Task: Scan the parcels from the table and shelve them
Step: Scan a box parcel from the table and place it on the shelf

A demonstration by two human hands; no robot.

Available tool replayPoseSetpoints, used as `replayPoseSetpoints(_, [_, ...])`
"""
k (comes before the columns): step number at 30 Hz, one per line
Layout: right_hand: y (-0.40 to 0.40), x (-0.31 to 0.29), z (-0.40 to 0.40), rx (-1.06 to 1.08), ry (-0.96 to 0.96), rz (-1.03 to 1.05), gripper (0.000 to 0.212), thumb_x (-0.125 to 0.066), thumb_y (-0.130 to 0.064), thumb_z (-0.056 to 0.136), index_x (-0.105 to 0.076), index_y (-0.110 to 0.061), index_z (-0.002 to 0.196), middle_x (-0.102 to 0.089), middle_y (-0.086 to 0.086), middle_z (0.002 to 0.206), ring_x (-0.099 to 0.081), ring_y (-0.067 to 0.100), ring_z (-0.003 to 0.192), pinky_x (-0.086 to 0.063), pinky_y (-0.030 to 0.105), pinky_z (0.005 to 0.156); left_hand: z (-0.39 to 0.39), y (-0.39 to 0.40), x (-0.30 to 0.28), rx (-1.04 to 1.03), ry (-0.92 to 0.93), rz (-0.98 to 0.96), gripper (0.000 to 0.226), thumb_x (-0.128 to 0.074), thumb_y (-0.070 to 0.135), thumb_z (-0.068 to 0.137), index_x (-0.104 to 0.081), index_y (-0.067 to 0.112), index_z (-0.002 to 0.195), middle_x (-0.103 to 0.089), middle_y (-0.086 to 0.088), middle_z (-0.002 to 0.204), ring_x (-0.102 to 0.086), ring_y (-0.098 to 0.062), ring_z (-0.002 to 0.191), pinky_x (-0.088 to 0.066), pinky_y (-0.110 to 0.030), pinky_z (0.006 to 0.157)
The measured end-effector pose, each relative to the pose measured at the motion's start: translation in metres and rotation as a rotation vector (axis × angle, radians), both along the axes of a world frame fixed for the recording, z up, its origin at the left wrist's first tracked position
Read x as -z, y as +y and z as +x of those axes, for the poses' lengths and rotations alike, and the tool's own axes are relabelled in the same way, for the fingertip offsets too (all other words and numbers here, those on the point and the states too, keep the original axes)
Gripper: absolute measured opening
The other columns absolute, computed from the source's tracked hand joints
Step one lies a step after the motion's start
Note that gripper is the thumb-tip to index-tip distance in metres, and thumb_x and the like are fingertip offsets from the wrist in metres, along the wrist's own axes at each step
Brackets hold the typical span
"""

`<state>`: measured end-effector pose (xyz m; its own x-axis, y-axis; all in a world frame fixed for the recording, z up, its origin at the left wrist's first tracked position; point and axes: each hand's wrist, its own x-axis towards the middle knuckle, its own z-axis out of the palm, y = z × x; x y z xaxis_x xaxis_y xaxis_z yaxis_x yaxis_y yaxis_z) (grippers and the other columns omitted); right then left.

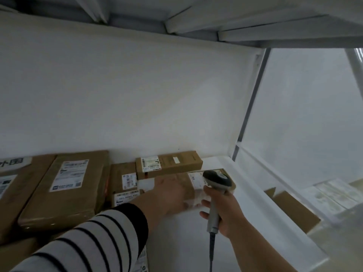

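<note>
While I look down from the head camera, my view is inside a white shelf bay (pixel 222 163), with the underside of the next shelf close above. My left hand (pixel 172 195), coming out of a striped sleeve (pixel 94 238), lies on top of a brown parcel (pixel 188 185) on the shelf floor near the right end. The hand is motion-blurred, so I cannot tell whether its fingers curl over the parcel's edge or simply press flat on it. My right hand (pixel 225 213) is wrapped around the grip of a handheld scanner (pixel 216 183), its head up and just above the parcel's white label (pixel 196 180), its cable hanging down toward me.

As I judge it, the task is well under way. Several parcels already sit on this shelf: a large flat box (pixel 64 185) leaning at the left, small labelled boxes (pixel 125 179) in the middle, and a long narrow carton (pixel 169 163) against the back wall. The parcel under my left hand looks like the one being shelved now; it is on the shelf, but my hand has not left it. The table is not in view, so I cannot say how many parcels remain.

The parcel lies flat, label face up. Its long axis seems to run from near-left to far-right, angled toward the shelf's right rear corner, with the labelled end farthest from me. Blur softens its near edge.
</note>
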<state>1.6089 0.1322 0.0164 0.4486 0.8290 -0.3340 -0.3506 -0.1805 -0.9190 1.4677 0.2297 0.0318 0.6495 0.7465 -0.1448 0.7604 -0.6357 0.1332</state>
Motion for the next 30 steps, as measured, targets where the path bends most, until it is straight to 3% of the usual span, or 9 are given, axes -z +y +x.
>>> replayPoseSetpoints(2, [0.006, 0.002, 0.004, 0.022, -0.03, 0.005, 0.028, -0.074, -0.016, 0.088, -0.061, -0.023, 0.111, -0.066, 0.009, 0.11, -0.063, 0.03, 0.103, -0.054, 0.043, 0.074, 0.0, 0.0, 0.009, 0.028, 0.178, 0.022, 0.051, -0.052, 0.045, 0.094, -0.046, 0.029, 0.142, -0.04, -0.001, 0.149, -0.038, -0.026, 0.136, -0.031, -0.045, 0.112])
replayPoseSetpoints(5, [0.015, 0.002, 0.009, 0.006, -0.128, 0.004, 0.029, -0.074, -0.016, 0.087, -0.063, -0.019, 0.114, -0.067, 0.012, 0.106, -0.061, 0.029, 0.096, -0.051, 0.039, 0.074, -0.006, 0.008, 0.014, 0.125, 0.446, 0.166, 0.055, -0.04, 0.048, 0.098, -0.038, 0.029, 0.149, -0.005, -0.003, 0.165, -0.008, -0.03, 0.149, -0.006, -0.059, 0.117])
replayPoseSetpoints(9, [0.029, -0.006, 0.009, -0.063, -0.197, 0.001, 0.025, -0.075, -0.017, 0.086, -0.066, -0.021, 0.109, -0.069, 0.006, 0.098, -0.062, 0.024, 0.09, -0.046, 0.033, 0.074, -0.019, 0.027, 0.012, 0.086, 0.539, 0.211, 0.056, -0.034, 0.051, 0.098, -0.03, 0.037, 0.152, 0.001, 0.002, 0.166, -0.006, -0.026, 0.15, -0.007, -0.062, 0.112])
replayPoseSetpoints(12, [0.041, -0.012, 0.006, -0.115, -0.214, 0.009, 0.02, -0.072, -0.017, 0.089, -0.065, -0.02, 0.108, -0.069, 0.006, 0.101, -0.062, 0.024, 0.095, -0.046, 0.032, 0.073, -0.029, 0.036, 0.009, 0.046, 0.494, 0.204, 0.056, -0.032, 0.045, 0.099, -0.02, 0.042, 0.153, -0.003, 0.005, 0.165, -0.013, -0.022, 0.149, -0.012, -0.06, 0.109])
replayPoseSetpoints(15, [0.045, -0.014, 0.0, -0.149, -0.225, -0.01, 0.016, -0.072, -0.019, 0.09, -0.063, -0.018, 0.103, -0.066, 0.009, 0.1, -0.06, 0.024, 0.092, -0.045, 0.031, 0.069, -0.04, 0.039, 0.012, -0.024, 0.428, 0.176, 0.059, -0.031, 0.041, 0.101, -0.011, 0.038, 0.155, -0.004, 0.01, 0.165, -0.014, -0.018, 0.15, -0.005, -0.06, 0.111])
replayPoseSetpoints(19, [0.042, -0.013, -0.008, -0.174, -0.206, 0.004, 0.019, -0.072, -0.016, 0.09, -0.062, -0.016, 0.106, -0.063, 0.006, 0.093, -0.058, 0.021, 0.084, -0.045, 0.032, 0.071, -0.05, 0.046, 0.01, -0.06, 0.475, 0.117, 0.063, -0.035, 0.033, 0.102, -0.003, 0.039, 0.156, 0.003, 0.011, 0.165, -0.008, -0.02, 0.151, -0.001, -0.063, 0.112])
replayPoseSetpoints(25, [0.035, -0.014, -0.011, -0.185, -0.189, 0.002, 0.016, -0.073, -0.019, 0.09, -0.061, -0.023, 0.099, -0.064, 0.007, 0.105, -0.061, 0.031, 0.103, -0.053, 0.043, 0.086, -0.055, 0.048, 0.018, -0.066, 0.484, 0.14, 0.062, -0.034, 0.035, 0.103, -0.002, 0.036, 0.156, 0.006, 0.008, 0.165, -0.008, -0.019, 0.15, -0.008, -0.063, 0.11])
replayPoseSetpoints(30, [0.022, -0.012, -0.017, -0.202, -0.122, -0.037, 0.028, -0.072, -0.017, 0.091, -0.059, -0.016, 0.116, -0.064, 0.007, 0.116, -0.063, 0.029, 0.102, -0.053, 0.041, 0.081, -0.065, 0.043, 0.013, -0.106, 0.427, 0.118, 0.058, -0.03, 0.039, 0.103, -0.014, 0.025, 0.157, -0.004, 0.0, 0.165, -0.008, -0.024, 0.151, -0.002, -0.066, 0.114])
